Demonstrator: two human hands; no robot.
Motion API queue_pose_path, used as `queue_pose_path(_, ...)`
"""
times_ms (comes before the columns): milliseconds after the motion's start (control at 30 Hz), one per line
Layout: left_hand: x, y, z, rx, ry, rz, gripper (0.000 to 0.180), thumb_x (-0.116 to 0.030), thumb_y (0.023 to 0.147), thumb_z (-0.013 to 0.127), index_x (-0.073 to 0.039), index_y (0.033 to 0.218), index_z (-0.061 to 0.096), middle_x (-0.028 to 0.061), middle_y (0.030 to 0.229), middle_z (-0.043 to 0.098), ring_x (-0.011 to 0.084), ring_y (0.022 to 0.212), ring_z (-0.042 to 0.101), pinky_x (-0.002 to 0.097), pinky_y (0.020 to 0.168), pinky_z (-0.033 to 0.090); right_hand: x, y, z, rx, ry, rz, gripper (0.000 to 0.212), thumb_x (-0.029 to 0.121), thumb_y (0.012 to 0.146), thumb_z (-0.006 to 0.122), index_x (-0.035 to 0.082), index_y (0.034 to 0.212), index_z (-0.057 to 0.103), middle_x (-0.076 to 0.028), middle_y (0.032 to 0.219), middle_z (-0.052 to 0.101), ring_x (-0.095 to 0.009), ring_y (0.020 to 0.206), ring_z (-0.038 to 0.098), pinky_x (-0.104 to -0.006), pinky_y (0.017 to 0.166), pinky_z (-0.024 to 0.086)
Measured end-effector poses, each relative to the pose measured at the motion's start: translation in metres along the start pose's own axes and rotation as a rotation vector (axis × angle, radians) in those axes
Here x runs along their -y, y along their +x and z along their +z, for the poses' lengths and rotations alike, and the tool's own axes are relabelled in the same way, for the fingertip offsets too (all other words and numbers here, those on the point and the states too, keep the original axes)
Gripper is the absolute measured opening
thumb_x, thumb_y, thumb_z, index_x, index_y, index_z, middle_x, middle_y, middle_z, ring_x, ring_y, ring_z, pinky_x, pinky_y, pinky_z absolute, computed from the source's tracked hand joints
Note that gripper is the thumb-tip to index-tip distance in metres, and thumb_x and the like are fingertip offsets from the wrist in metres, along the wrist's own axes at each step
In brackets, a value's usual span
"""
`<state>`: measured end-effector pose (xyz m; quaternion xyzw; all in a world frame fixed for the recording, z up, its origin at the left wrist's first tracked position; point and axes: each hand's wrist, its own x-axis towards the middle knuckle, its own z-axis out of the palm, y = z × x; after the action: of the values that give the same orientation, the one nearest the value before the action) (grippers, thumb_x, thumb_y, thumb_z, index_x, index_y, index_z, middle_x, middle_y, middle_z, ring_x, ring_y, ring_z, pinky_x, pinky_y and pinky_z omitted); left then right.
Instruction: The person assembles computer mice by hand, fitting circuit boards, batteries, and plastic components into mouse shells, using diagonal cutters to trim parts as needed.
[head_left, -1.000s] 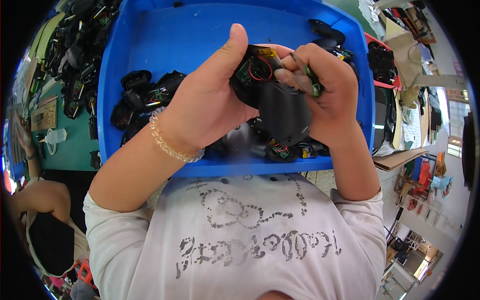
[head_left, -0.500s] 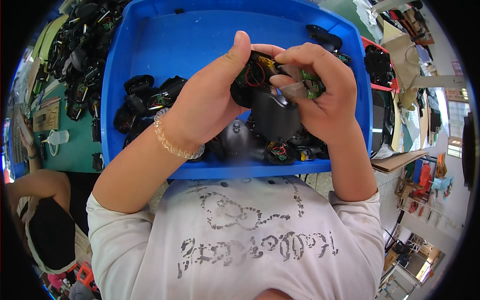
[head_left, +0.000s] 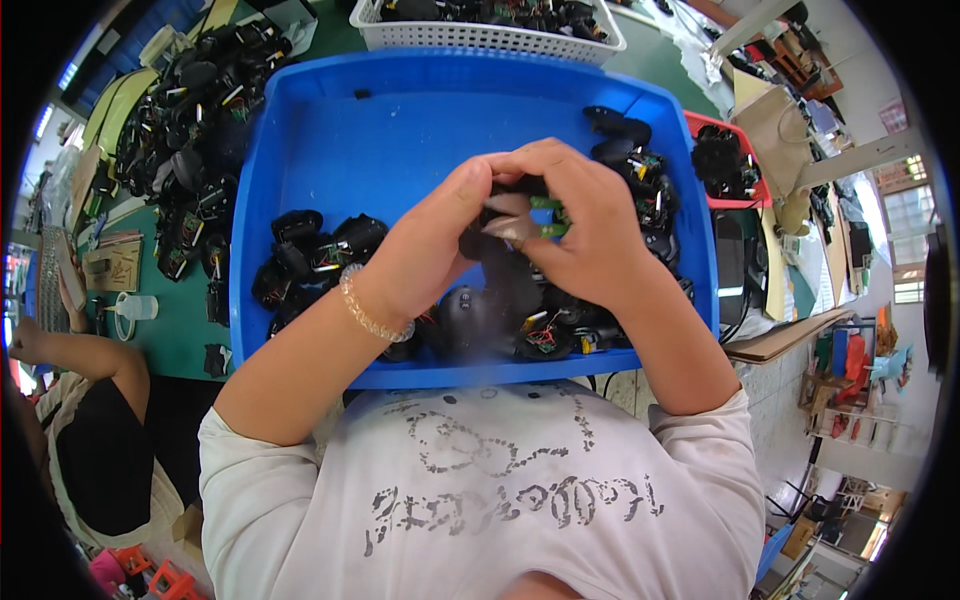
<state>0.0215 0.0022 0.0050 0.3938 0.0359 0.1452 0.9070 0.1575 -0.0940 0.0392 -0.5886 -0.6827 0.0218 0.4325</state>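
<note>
Above the middle of the blue bin (head_left: 420, 130), the curled left hand (head_left: 430, 230) grips a black device (head_left: 522, 186) (mostly hidden by fingers); the right hand (head_left: 592, 215) pinches a blurred green piece (head_left: 553, 230).

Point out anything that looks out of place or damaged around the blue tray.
The pile of black parts on the green table, left of the blue tray, looks untidy: pieces lie heaped at all angles. Inside the tray, a black casing lies open, red wires exposed. Whether anything is actually damaged, I can't tell.
</note>
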Motion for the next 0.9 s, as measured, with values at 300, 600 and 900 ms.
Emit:
queue_pose_path(300, -0.026, 0.008, -0.016, -0.214, -0.111, 0.153, 0.042, -0.044, 0.095, 0.043, -0.011, 0.121, 0.042, 0.0039, 0.111, 0.049, 0.0152, 0.100, 0.049, 0.0332, 0.088, 0.038, -0.016, 0.072, 0.001, 0.012, -0.079, 0.010, 0.024, 0.013, 0.069, 0.066, 0.006, 0.091, 0.059, -0.013, 0.082, 0.061, -0.033, 0.078, 0.060, -0.0365, 0.069, 0.048)
queue_pose_path(600, -0.027, 0.021, -0.023, -0.730, 0.345, 0.422, 0.034, -0.027, 0.089, 0.052, -0.008, 0.115, 0.042, 0.0048, 0.109, 0.049, 0.0141, 0.097, 0.050, 0.0297, 0.077, 0.040, -0.288, 0.219, -0.058, 0.081, -0.914, 0.314, 0.040, 0.032, 0.079, 0.061, -0.001, 0.101, 0.061, -0.011, 0.070, 0.065, -0.016, 0.060, 0.063, -0.0334, 0.052, 0.045)
queue_pose_path(900, -0.034, 0.009, -0.020, -0.750, 0.292, 0.424, 0.034, -0.022, 0.088, 0.052, -0.008, 0.117, 0.042, 0.0044, 0.111, 0.049, 0.0138, 0.095, 0.051, 0.0288, 0.077, 0.040, -0.234, 0.184, -0.038, -0.356, -0.022, 0.689, 0.042, 0.039, 0.081, 0.062, 0.001, 0.100, 0.058, -0.008, 0.080, 0.067, -0.010, 0.045, 0.038, -0.0287, 0.040, 0.032)
